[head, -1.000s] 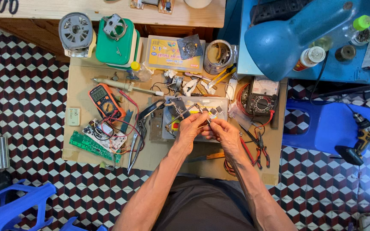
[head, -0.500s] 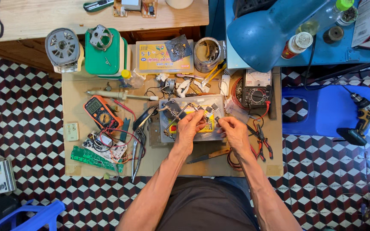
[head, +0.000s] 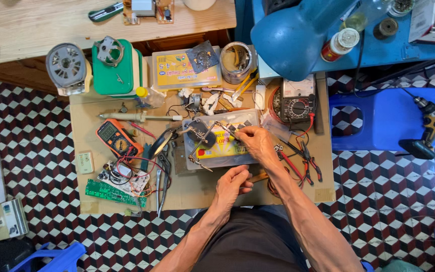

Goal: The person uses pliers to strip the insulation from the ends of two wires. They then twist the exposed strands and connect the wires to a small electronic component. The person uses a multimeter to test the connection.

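- right hand raised over the clear plastic parts box, fingers pressed together in a pinch on a small dark component at the box's upper edge – too small to tell its kind
- left hand lower down on the cardboard work mat, just below the box, fingers loosely curled inward; cannot tell whether anything sits inside the curl
- helping-hands stand with clips and a round dark lens standing at the box's left end, close to the pinched component
- orange multimeter lying left of the box, red leads trailing toward a green circuit board near the mat's lower left corner
- soldering iron stretched flat above the multimeter
- analog meter at the mat's upper right, red-handled pliers just right of the right wrist
- blue desk lamp hanging over the upper right; cordless drill well apart on the tiled floor beside a blue stool
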